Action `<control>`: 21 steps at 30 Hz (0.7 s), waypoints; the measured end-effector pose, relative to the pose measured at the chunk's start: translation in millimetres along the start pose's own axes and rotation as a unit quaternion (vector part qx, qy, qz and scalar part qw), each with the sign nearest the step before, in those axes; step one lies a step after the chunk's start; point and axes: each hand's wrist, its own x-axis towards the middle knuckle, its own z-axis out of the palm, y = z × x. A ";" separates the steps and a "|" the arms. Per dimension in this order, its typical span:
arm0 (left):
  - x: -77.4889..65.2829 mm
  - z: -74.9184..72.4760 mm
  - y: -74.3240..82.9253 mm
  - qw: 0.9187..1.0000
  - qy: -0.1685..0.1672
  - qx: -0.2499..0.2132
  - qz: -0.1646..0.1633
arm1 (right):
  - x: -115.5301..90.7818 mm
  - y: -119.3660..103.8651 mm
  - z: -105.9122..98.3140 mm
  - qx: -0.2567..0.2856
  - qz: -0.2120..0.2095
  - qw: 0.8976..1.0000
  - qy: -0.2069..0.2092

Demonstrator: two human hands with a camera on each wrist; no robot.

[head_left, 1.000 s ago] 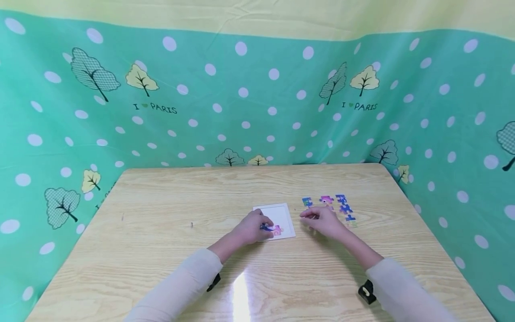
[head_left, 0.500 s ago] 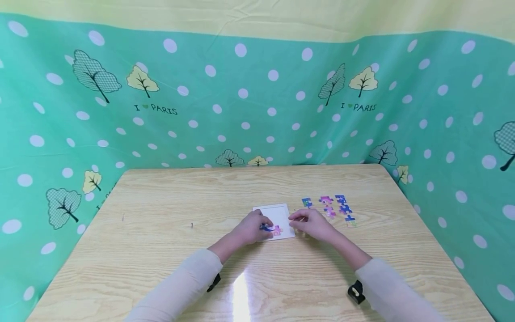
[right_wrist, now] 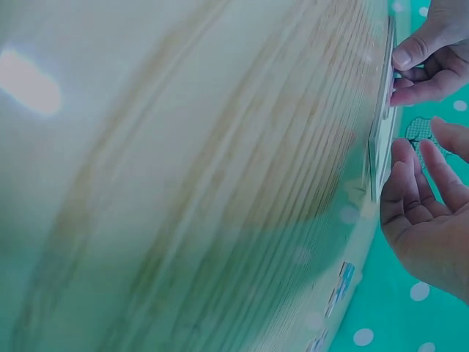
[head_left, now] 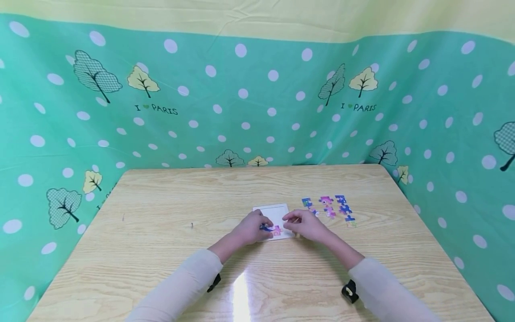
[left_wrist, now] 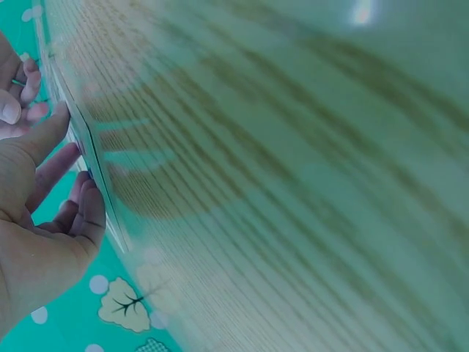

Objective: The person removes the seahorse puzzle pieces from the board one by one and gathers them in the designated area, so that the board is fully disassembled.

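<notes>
A shallow white puzzle tray point(head_left: 278, 214) lies mid-table, with a pink puzzle piece point(head_left: 277, 231) and a dark blue piece point(head_left: 265, 227) in its near left part. Over its left side my left hand point(head_left: 252, 227) holds the tray, thumb by the near rim and fingers bent over the joined pieces. Part of the blue piece is hidden under that hand. At the right rim is my right hand point(head_left: 307, 224), fingers loosely bent, thumb and index apart. In the right wrist view, no piece shows between the fingers of the right hand point(right_wrist: 425, 198).
Loose puzzle pieces lie right of the tray: a blue-green one point(head_left: 307, 202), pink ones point(head_left: 327, 200) and a column of blue ones point(head_left: 344, 209). All rest on the wooden table point(head_left: 161, 205), which a green dotted cloth point(head_left: 225, 98) surrounds.
My right hand has moved left from beside the loose pieces to the tray's right rim, uncovering several pieces. The left hand stays on the tray.
</notes>
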 end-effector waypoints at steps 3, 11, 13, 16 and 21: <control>-0.3 -0.1 -0.1 1.000 0.002 -0.002 0.002 | 1.2 0.3 1.7 -0.003 -0.006 1.000 0.001; -0.7 0.1 0.3 1.000 -0.007 -0.001 -0.005 | 2.6 0.3 7.3 -0.031 -0.005 0.999 -0.010; -0.5 0.2 0.6 1.000 -0.007 0.001 -0.006 | 3.0 0.3 8.7 -0.040 -0.009 0.999 -0.008; -0.8 -0.5 1.0 1.000 -0.009 0.001 -0.010 | 4.0 -0.2 11.2 -0.063 -0.021 0.998 -0.004; -1.7 -2.1 1.7 1.000 -0.007 -0.004 -0.010 | 6.5 -2.8 15.9 -0.090 -0.045 0.995 -0.005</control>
